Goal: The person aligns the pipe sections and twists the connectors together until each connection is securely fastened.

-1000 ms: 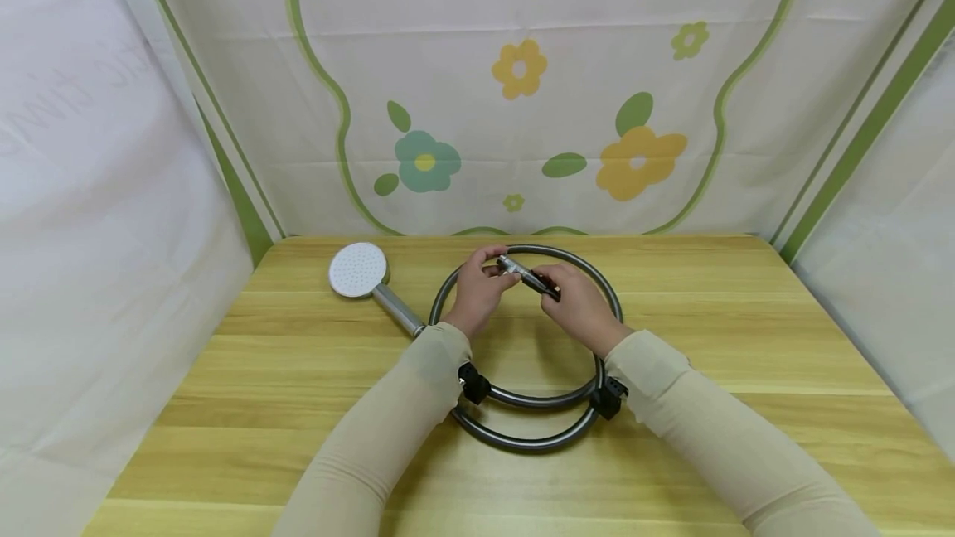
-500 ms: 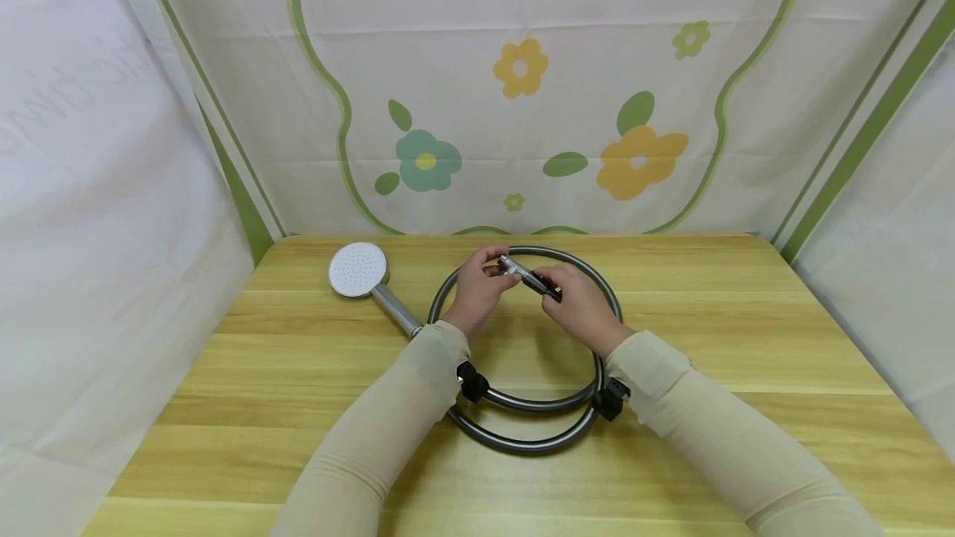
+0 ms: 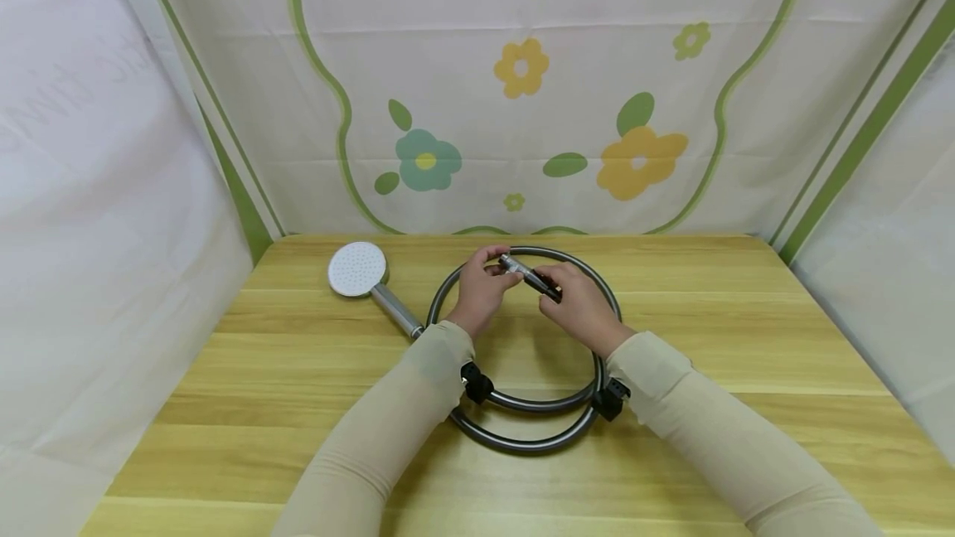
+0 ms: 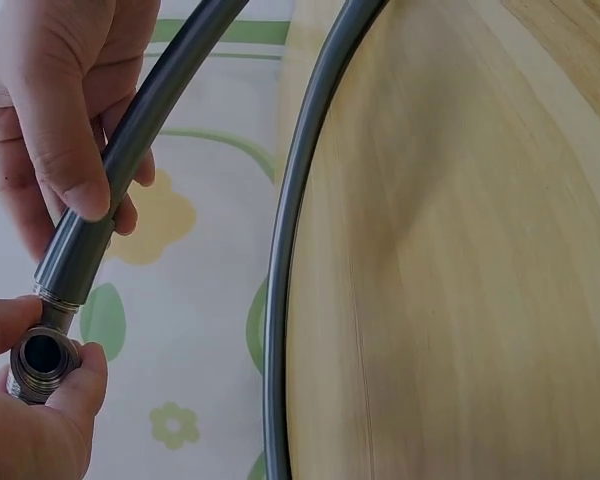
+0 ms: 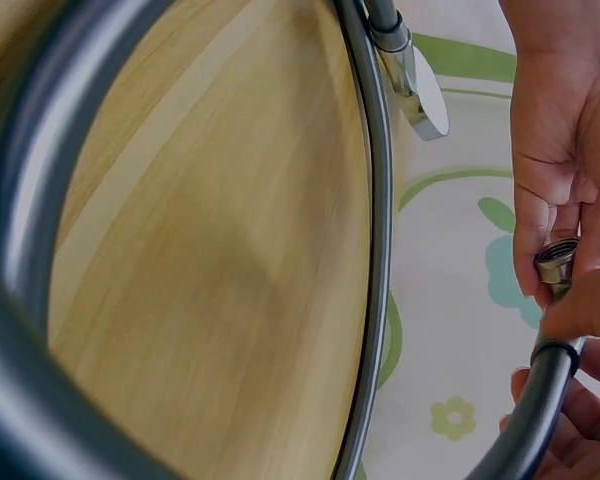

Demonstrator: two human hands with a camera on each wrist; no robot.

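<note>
My left hand pinches a small silver threaded fitting between thumb and fingers. The fitting sits at the end of a dark grey shower hose, against its sleeve. Just behind that joint, my right hand grips the hose end, thumb on one side and fingers on the other. In the right wrist view, the fitting's threaded opening faces up between the left hand's fingers. At the hose's other end lies a shower head with a white face, flat on the table to the left.
The hose lies in loops on the wooden table, under and around both wrists. Black camera mounts sit at the wrists near the loops. A flowered white cloth hangs behind the table, with more white cloth at both sides.
Both hands keep the same holds on the fitting and hose end. The left wrist has shifted very slightly to the right; the shower head lies as before.
</note>
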